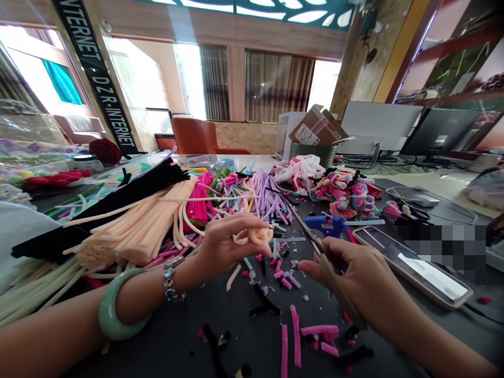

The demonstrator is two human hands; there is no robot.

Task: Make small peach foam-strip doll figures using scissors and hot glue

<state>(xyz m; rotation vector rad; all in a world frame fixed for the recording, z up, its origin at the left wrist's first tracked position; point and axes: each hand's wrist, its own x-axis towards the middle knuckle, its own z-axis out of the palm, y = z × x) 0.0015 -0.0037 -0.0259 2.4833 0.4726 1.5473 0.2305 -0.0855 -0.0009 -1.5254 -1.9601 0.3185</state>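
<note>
Peach pipe-cleaner coil [261, 236], pinched by left hand [216, 242], seems light, squashable, best held by its rim; right hand [364, 268] grips scissors [334, 281]

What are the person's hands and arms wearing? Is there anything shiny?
The left hand has a silvery bracelet with light-blue stones at the wrist, and a thick, smooth, pale-green bangle further up the arm. The right hand has no jewellery showing. Both forearms are bare, with no sleeves in view.
</note>
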